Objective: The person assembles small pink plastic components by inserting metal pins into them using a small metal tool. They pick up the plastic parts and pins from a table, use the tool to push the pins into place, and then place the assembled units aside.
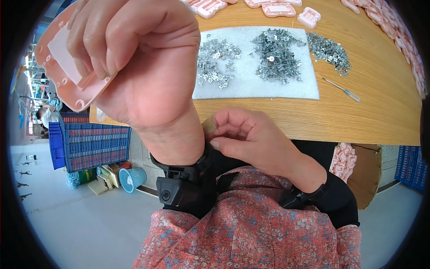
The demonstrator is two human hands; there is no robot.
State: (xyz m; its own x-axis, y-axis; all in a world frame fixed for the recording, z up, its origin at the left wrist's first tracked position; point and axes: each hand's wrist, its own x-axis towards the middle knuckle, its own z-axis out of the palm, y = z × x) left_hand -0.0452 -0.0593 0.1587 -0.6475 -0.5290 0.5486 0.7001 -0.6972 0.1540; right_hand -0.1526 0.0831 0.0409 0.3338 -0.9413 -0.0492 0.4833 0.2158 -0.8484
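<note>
Raised high at the left, my left hand (148,67) has its fingers curled round the edge of a pink plastic housing shell (44,51). A pale rectangular panel (62,58) shows on the shell, along with several small round holes. My right hand (251,132) is lower, by the table's front edge and close to my left wrist. Its fingers are bent together with the thumb. A tan bit (208,126) shows at the index fingertip; whether it is a finger cover or a held piece is unclear.
A white foam sheet (255,92) on the wooden table bears heaps of small metal pieces (275,56). More metal pieces (331,50) and a screwdriver (342,89) lie right of it. Pink shells (277,10) line the far side. Blue crates (96,143) and a cardboard box (365,175) flank me.
</note>
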